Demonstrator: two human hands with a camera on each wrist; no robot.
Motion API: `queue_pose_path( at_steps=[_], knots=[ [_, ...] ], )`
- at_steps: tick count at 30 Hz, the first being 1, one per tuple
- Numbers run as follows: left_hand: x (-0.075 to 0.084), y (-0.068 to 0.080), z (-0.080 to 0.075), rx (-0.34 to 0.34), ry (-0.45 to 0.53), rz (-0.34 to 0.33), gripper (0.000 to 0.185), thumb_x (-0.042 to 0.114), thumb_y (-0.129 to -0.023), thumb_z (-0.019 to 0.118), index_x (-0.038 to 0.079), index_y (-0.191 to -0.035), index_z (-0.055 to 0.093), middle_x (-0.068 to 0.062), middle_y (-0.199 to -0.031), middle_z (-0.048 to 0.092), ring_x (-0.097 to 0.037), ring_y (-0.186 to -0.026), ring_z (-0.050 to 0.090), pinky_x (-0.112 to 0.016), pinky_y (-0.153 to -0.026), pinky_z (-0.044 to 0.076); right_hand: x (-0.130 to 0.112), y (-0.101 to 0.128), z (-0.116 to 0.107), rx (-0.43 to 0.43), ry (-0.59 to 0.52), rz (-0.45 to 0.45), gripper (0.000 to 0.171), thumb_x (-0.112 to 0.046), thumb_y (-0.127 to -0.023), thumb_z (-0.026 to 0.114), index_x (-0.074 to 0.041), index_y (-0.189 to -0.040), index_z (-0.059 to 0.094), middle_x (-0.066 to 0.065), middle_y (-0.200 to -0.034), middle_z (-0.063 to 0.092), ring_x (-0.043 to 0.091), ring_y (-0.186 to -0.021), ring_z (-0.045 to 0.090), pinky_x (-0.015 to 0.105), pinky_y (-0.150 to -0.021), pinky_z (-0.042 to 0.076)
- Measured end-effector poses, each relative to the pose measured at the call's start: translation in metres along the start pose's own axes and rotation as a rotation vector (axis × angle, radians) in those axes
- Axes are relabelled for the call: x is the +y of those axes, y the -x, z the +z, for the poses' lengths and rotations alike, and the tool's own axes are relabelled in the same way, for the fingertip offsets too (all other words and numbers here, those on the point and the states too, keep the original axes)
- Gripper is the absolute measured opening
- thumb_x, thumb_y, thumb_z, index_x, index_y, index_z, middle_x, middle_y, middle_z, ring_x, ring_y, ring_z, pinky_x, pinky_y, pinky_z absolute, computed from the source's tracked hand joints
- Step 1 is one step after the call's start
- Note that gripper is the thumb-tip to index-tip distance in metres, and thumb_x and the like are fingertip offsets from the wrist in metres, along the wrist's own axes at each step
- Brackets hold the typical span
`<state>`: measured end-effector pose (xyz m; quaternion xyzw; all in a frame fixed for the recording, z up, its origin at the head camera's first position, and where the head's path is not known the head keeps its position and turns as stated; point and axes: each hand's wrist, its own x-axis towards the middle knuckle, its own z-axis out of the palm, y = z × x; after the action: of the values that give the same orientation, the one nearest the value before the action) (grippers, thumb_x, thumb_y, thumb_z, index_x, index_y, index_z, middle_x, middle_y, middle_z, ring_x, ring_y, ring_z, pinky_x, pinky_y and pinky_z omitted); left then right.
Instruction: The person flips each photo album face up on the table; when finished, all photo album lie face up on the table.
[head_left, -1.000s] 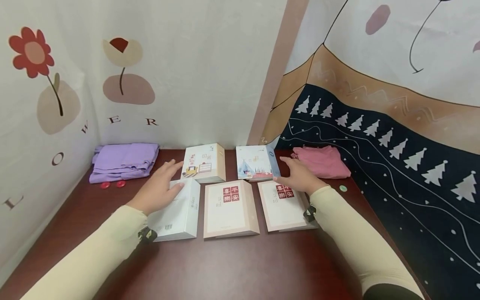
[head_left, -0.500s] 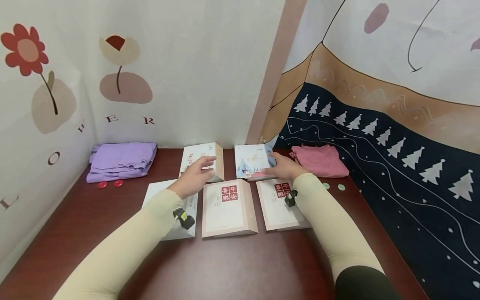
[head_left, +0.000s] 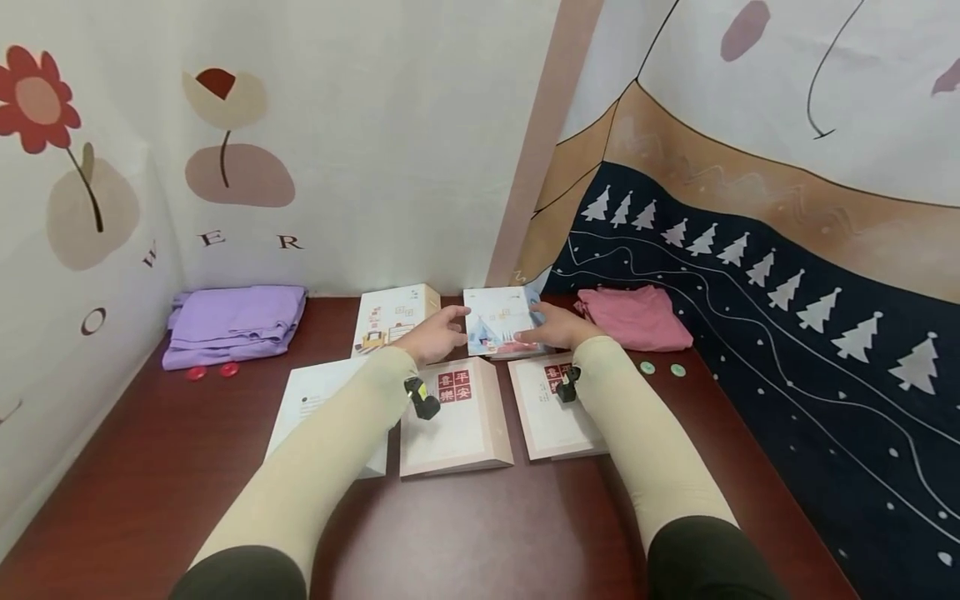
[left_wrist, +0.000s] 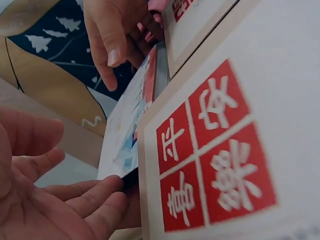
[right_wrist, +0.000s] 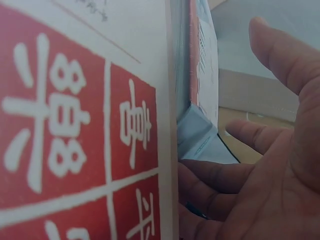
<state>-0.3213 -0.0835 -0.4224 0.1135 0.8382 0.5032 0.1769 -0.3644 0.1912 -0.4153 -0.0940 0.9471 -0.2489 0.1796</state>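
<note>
At the back of the table lies a thick white booklet (head_left: 489, 315) with a blue tent picture on its cover. My left hand (head_left: 435, 336) is at its left edge, and the fingertips touch its side in the left wrist view, with the thumb raised apart. Along the right edge is my right hand (head_left: 557, 327), fingers stretched beside the slanted blue flap (right_wrist: 197, 132) and thumb lifted away. Both hands flank the booklet without curling round it. In front, a booklet with red character squares (head_left: 450, 433) lies partly under my left wrist, and a similar one (head_left: 566, 429) under my right.
Left of the tent booklet lies another illustrated booklet (head_left: 378, 315). A pale booklet (head_left: 311, 396) is partly covered by my left sleeve. Folded purple cloth (head_left: 236, 321) and red buttons (head_left: 229, 369) lie left; pink cloth (head_left: 637, 318) and green buttons (head_left: 678, 370) lie right.
My left hand has moved right, from over the pale booklet, past the left illustrated one, to the tent booklet's left edge. My right hand has shifted slightly left to its right edge.
</note>
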Motion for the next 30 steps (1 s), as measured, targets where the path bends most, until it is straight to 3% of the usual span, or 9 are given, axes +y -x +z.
queue_pose_path(
  at_steps=[5,8,13,18,21,24,27,30],
  knots=[
    [0.003,-0.011,0.002,-0.007,-0.084,-0.048,0.067,0.012,-0.106,0.053,0.011,-0.167,0.026,-0.023,-0.166,0.035,-0.039,-0.151,0.039,-0.057,-0.124,0.033,-0.002,-0.002,0.0,0.004,0.001,0.029,0.091,-0.051,-0.096,0.071,-0.01,-0.167,0.03,0.016,-0.172,0.028,0.035,-0.157,0.029,0.056,-0.129,0.023],
    [0.004,-0.013,0.005,0.004,-0.071,-0.068,0.07,0.01,-0.105,0.053,0.01,-0.168,0.023,-0.022,-0.168,0.033,-0.039,-0.144,0.046,-0.054,-0.122,0.037,-0.004,-0.003,0.0,0.007,-0.002,0.04,0.092,-0.052,-0.096,0.072,-0.011,-0.167,0.031,0.016,-0.172,0.029,0.035,-0.156,0.03,0.056,-0.129,0.024],
    [-0.001,-0.017,0.011,0.032,0.061,-0.092,0.074,0.003,-0.104,0.052,0.011,-0.169,0.017,-0.024,-0.162,0.037,-0.03,-0.113,0.062,-0.04,-0.102,0.054,-0.001,-0.006,0.001,0.019,0.0,0.037,0.09,-0.05,-0.094,0.074,-0.011,-0.165,0.033,0.016,-0.17,0.033,0.034,-0.152,0.036,0.055,-0.128,0.028],
    [-0.004,-0.02,0.014,0.047,0.086,-0.092,0.079,-0.001,-0.1,0.053,0.012,-0.169,0.017,-0.024,-0.131,0.054,-0.022,-0.092,0.059,-0.029,-0.082,0.055,0.001,-0.008,0.0,0.026,0.002,-0.003,0.088,-0.043,-0.093,0.077,-0.013,-0.164,0.035,0.017,-0.169,0.035,0.035,-0.153,0.036,0.055,-0.128,0.028],
    [-0.005,-0.021,0.014,0.045,0.068,-0.097,0.081,0.0,-0.099,0.054,0.012,-0.17,0.016,-0.023,-0.119,0.059,-0.022,-0.092,0.06,-0.028,-0.078,0.053,0.003,-0.011,0.0,0.011,-0.011,-0.033,0.084,-0.04,-0.094,0.075,-0.016,-0.165,0.036,0.016,-0.169,0.035,0.034,-0.153,0.036,0.054,-0.128,0.027],
    [-0.004,-0.021,0.015,0.037,0.065,-0.094,0.081,0.002,-0.099,0.055,0.012,-0.17,0.016,-0.022,-0.128,0.058,-0.025,-0.101,0.062,-0.03,-0.082,0.054,0.004,-0.012,-0.001,0.007,-0.051,-0.03,0.077,-0.032,-0.097,0.074,-0.018,-0.164,0.039,0.016,-0.167,0.038,0.033,-0.145,0.043,0.051,-0.125,0.033],
    [-0.003,-0.02,0.015,0.032,0.103,-0.09,0.081,0.0,-0.099,0.053,0.012,-0.17,0.015,-0.026,-0.138,0.055,-0.028,-0.106,0.063,-0.034,-0.09,0.055,0.003,-0.013,-0.003,-0.001,-0.105,-0.011,0.071,-0.02,-0.099,0.072,-0.018,-0.163,0.041,0.019,-0.16,0.044,0.032,-0.128,0.054,0.046,-0.112,0.046],
    [-0.003,-0.02,0.015,0.041,0.148,-0.098,0.081,-0.003,-0.098,0.05,0.013,-0.17,0.015,-0.025,-0.142,0.055,-0.026,-0.105,0.063,-0.034,-0.093,0.055,0.001,-0.013,-0.004,-0.001,-0.139,0.005,0.07,-0.012,-0.099,0.071,-0.017,-0.162,0.043,0.02,-0.152,0.049,0.03,-0.116,0.059,0.038,-0.098,0.051]
  ],
)
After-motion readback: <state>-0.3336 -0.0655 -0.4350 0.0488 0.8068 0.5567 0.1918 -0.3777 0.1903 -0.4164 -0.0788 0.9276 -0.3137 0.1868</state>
